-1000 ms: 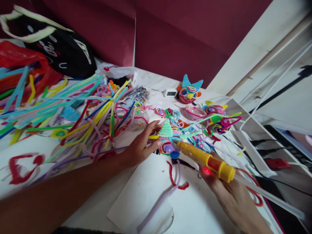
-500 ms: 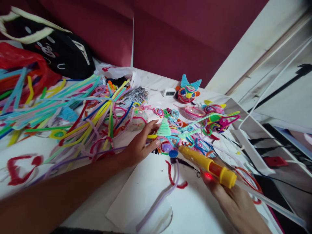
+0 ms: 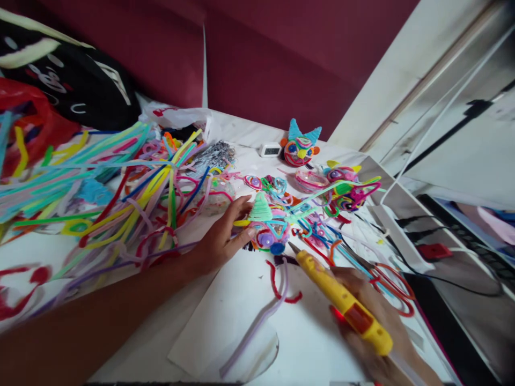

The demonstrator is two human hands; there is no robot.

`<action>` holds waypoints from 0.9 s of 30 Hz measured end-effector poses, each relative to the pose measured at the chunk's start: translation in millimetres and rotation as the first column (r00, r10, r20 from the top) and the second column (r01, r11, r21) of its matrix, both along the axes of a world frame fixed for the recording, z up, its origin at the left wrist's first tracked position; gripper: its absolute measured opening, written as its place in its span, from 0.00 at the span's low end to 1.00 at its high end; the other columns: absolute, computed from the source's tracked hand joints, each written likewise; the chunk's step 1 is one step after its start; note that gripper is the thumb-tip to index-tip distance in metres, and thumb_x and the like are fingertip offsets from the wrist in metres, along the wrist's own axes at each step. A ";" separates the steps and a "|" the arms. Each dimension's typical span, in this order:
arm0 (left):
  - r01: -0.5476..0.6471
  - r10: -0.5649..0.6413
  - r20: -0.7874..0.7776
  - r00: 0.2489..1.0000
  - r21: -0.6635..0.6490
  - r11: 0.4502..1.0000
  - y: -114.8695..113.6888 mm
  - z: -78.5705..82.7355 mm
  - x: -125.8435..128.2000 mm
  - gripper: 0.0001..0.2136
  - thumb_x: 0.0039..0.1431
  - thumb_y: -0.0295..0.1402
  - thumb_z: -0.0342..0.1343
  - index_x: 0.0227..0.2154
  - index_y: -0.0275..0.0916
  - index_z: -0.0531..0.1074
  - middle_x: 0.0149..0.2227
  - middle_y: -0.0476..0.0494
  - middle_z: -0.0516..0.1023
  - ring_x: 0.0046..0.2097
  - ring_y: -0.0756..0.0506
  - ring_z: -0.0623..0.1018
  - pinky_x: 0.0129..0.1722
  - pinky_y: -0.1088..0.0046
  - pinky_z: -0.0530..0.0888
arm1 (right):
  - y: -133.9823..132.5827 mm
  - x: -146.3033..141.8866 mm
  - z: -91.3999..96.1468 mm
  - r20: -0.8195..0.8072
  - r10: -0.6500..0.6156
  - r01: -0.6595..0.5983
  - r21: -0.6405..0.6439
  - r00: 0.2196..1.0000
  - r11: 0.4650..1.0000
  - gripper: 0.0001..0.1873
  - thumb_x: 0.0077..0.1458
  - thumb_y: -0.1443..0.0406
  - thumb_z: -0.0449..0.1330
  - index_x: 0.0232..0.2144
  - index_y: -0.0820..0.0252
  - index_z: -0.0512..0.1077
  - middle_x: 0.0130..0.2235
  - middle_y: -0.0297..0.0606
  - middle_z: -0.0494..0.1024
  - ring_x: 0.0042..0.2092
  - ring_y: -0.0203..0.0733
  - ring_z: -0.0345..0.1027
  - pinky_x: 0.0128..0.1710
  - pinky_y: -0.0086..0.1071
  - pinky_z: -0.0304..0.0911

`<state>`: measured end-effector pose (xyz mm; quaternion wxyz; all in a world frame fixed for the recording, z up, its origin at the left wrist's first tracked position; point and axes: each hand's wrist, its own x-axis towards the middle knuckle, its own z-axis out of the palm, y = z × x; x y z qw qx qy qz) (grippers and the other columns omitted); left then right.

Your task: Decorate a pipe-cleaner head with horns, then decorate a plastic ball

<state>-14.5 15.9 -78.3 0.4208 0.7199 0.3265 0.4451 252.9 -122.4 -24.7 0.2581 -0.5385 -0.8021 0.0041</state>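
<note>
My left hand (image 3: 223, 236) rests on the white table, fingers pinching the edge of a small pipe-cleaner figure (image 3: 266, 228) with a mint green cone on top and a purple and blue base. My right hand (image 3: 374, 321) grips a yellow glue gun (image 3: 341, 299) with an orange band; its metal tip points toward the figure from a short distance away. A clear glue stick trails from the gun's rear. A red and a lilac bent pipe cleaner (image 3: 277, 287) lie on white paper (image 3: 241, 321) just below the figure.
A big heap of loose coloured pipe cleaners (image 3: 112, 182) covers the left of the table. Finished figures, one with blue ears (image 3: 300, 146), stand at the back beside a small white clock (image 3: 270, 150). A black bag (image 3: 68, 80) and red bag (image 3: 24, 118) lie far left. Red-handled scissors (image 3: 392, 284) lie at right.
My right hand has drawn the glue gun back and down, away from the figure. My left hand keeps its hold. The view has shifted slightly right.
</note>
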 end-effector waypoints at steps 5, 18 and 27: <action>0.026 -0.026 0.024 0.999 -0.003 1.000 2.8 0.6 -0.2 0.30 0.62 0.37 0.54 0.64 0.44 0.49 0.64 0.34 0.61 0.64 0.35 0.63 0.63 0.51 0.62 | -15.7 15.2 -12.5 0.149 0.058 -0.059 -0.001 0.987 0.998 0.16 0.63 0.64 0.48 0.52 0.59 0.61 0.46 0.49 0.74 0.45 0.48 0.72 0.42 0.40 0.71; 0.062 -0.064 0.054 0.996 0.038 0.997 4.3 1.8 1.5 0.29 0.62 0.36 0.55 0.63 0.47 0.51 0.64 0.38 0.62 0.64 0.36 0.64 0.61 0.52 0.65 | -27.7 15.4 -6.2 0.385 0.144 -0.093 -0.148 0.912 0.985 0.22 0.66 0.62 0.50 0.59 0.64 0.63 0.54 0.52 0.73 0.53 0.54 0.68 0.48 0.48 0.71; 0.049 -0.051 0.043 0.998 0.046 0.998 5.6 -0.6 1.6 0.29 0.62 0.37 0.54 0.63 0.47 0.50 0.63 0.38 0.62 0.64 0.36 0.64 0.62 0.54 0.64 | 21.5 43.4 15.8 0.134 -0.034 0.047 -0.098 0.990 0.994 0.11 0.64 0.67 0.53 0.44 0.61 0.73 0.44 0.46 0.76 0.44 0.44 0.73 0.41 0.36 0.71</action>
